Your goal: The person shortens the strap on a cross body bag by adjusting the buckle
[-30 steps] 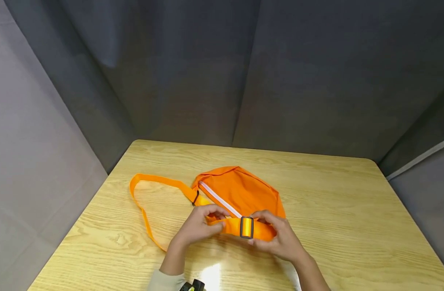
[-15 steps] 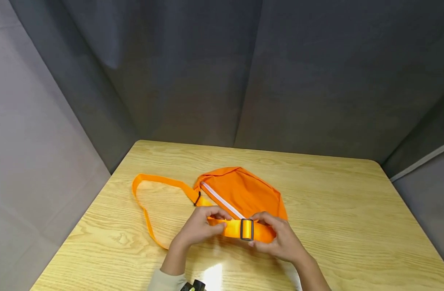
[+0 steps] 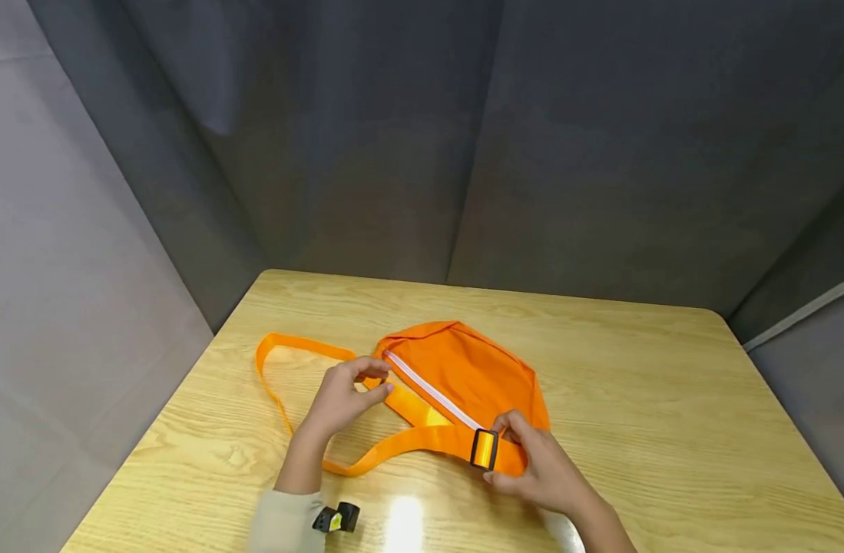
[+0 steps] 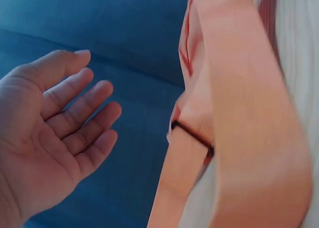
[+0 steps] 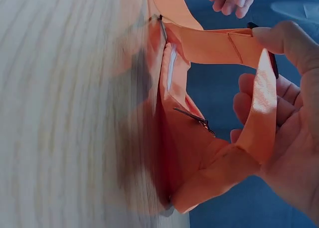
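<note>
An orange waist bag (image 3: pixel 477 372) with a white zip (image 3: pixel 431 390) lies on the wooden table. My right hand (image 3: pixel 542 472) pinches its orange strap (image 3: pixel 422 439) at the black slider buckle (image 3: pixel 474 448), thumb and fingers at opposite edges. In the right wrist view the strap arches up from the bag to that hand, and a zip pull (image 5: pixel 192 115) shows on the bag. My left hand (image 3: pixel 342 395) hovers over the bag's left end with fingers loosely bent. The left wrist view shows that hand (image 4: pixel 60 108) holding nothing, apart from the strap and a thin black strap ring (image 4: pixel 193 136).
The strap's slack loop (image 3: pixel 263 361) spreads over the table (image 3: pixel 636 384) left of the bag. Dark curtain (image 3: pixel 366 153) hangs behind the far table edge, with grey panels (image 3: pixel 83 269) at the sides. A small black device (image 3: pixel 337 518) sits at the left sleeve.
My left hand has let go of the strap and moved up and left. The freed strap now curves down leftward. My right hand still pinches at the buckle, which has shifted slightly right and down.
</note>
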Tool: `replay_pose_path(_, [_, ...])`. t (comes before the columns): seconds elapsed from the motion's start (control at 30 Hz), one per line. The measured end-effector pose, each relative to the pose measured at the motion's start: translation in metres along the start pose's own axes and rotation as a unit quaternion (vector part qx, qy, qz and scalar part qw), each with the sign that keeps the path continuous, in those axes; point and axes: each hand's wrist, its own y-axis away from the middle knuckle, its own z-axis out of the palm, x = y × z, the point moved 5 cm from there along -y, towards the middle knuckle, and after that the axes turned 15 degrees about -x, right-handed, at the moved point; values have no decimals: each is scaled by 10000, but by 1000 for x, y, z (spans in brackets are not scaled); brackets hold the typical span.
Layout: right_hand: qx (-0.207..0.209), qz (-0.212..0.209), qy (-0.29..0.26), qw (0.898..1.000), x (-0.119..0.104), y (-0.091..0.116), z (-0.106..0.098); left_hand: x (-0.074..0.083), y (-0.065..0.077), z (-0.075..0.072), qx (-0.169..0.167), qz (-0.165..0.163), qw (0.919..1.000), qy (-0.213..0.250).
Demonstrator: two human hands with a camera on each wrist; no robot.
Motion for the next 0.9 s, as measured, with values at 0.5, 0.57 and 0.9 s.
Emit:
replay_pose_path(0.5, [72,597,883,9943,8,8,5,-50,-47,-4,46,-538,9983,-199])
replay_pose_path(0.57, [105,680,944,9932,8,8,5,-52,-50,-2,-11,-618,9980,-125])
replay_pose_path(0.9, [-122,1271,1179,9848,17,11,5,-60,-53,4,-161,-1168,9894,-850])
